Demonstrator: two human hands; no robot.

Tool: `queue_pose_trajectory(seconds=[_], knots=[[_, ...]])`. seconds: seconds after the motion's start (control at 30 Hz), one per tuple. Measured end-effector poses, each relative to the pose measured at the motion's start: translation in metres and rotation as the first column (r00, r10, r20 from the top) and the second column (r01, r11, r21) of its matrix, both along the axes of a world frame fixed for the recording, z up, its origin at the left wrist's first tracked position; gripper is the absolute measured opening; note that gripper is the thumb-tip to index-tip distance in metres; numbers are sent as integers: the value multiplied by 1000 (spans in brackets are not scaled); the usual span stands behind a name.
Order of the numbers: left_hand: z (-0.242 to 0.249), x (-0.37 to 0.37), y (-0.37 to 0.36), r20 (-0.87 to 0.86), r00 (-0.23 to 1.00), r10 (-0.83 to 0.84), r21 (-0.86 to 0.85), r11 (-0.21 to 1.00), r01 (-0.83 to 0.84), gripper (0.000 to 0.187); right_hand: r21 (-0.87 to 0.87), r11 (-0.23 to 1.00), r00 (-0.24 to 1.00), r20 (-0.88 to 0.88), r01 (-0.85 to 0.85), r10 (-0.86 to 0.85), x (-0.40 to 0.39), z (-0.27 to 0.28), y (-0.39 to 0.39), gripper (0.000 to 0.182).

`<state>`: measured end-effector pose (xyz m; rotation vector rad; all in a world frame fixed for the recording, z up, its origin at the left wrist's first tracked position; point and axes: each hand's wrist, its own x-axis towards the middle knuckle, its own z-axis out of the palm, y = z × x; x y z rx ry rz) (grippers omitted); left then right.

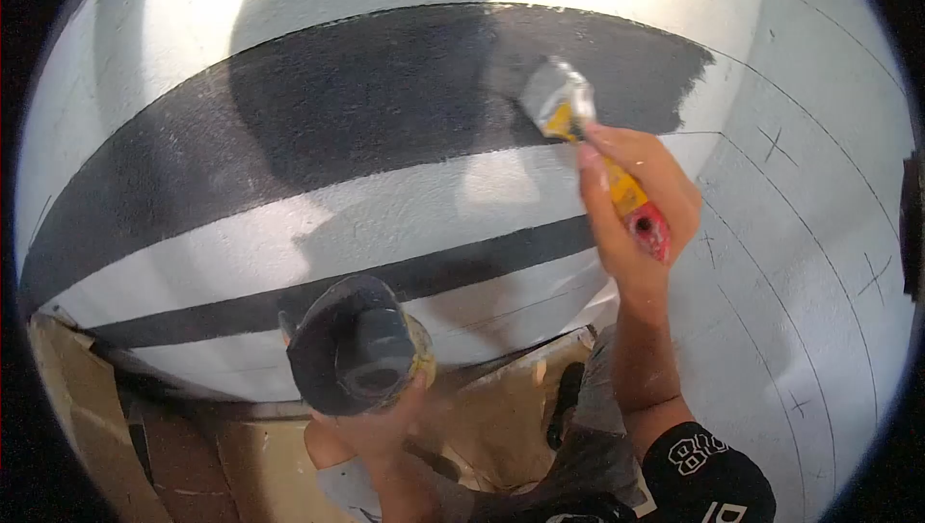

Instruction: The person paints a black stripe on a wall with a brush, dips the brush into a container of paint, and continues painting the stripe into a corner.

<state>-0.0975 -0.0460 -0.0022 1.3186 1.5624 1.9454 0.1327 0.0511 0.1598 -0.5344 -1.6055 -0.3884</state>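
Note:
My right hand (pixel 641 195) grips a paintbrush (pixel 626 187) with a yellow and red handle. Its metal ferrule and bristles, slightly blurred, lie over the wide dark grey painted band (pixel 366 89) on the wall. The band's right end has a ragged paint edge. In my left hand (pixel 381 422) is a paint container (pixel 318 359), tilted so that its dark-coated inside faces me, with some dark paint at the bottom. Yellow shows on the container's right side. The fingers of my left hand are partly hidden below it.
A narrower dark stripe (pixel 231 306) runs below the wide band on the white wall. The adjoining right wall (pixel 771 234) carries pencilled curves and X marks. Brown cardboard (pixel 270 465) covers the floor near my feet. My shadow falls on the upper wall.

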Motion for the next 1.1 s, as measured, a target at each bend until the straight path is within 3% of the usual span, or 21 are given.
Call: queue_pose_trajectory(seconds=[0.07, 0.13, 0.17, 0.23, 0.37, 0.43, 0.53, 0.6, 0.67, 0.8, 0.87, 1.0, 1.03, 1.1], knots=[[-17, -2, 1, -63, 981, 185, 67, 981, -181, 106, 1, 977, 975, -71, 213, -213, 32, -9, 4, 15], [-1, 4, -4, -40, 985, 165, -29, 986, -166, 108, -69, 917, 901, -167, 393, -399, 63, -16, 9, 14], [5, 7, -7, -14, 987, 159, -121, 980, -159, 110, -70, 914, 899, -166, 400, -406, 80, -18, 11, 14], [4, 7, -6, -16, 991, 131, -133, 982, -132, 111, -18, 853, 827, -237, 521, -510, 102, -18, 12, 15], [16, 10, -9, -23, 998, 65, -229, 971, -69, 111, 34, 815, 782, -311, 578, -541, 112, -18, 12, 15], [12, 11, -9, -28, 996, 80, -179, 980, -84, 109, 109, 840, 836, -228, 531, -499, 97, -18, 21, 15], [-2, 10, -5, -48, 991, 124, -78, 989, -127, 106, -10, 945, 929, -180, 327, -323, 51, -16, 12, 15], [3, 13, -6, -73, 986, 149, -32, 988, -152, 105, 13, 1000, 979, -203, -6, 8, 23, -17, 9, 18], [23, 22, -7, -48, 992, 113, -93, 989, -117, 106, 28, 996, 996, -30, -82, 82, 6, -11, 3, 18], [3, 14, -5, -83, 984, 155, -122, 979, -164, 107, 14, 989, 989, -13, -150, 150, 14, -7, -5, 20], [12, 17, -6, -83, 988, 132, -132, 981, -142, 107, -88, 994, 982, -182, -62, 45, 39, -11, -2, 18], [-9, 13, -1, -20, 981, 195, 9, 981, -195, 106, 60, 934, 919, -210, 352, -333, 83, -7, 12, 14], [6, 16, -5, -28, 989, 144, -66, 987, -146, 105, 61, 936, 922, -205, 347, -328, 94, -7, 13, 14], [12, 15, -7, -30, 995, 100, -140, 985, -103, 103, 67, 852, 821, -318, 519, -475, 105, -7, 15, 13]])
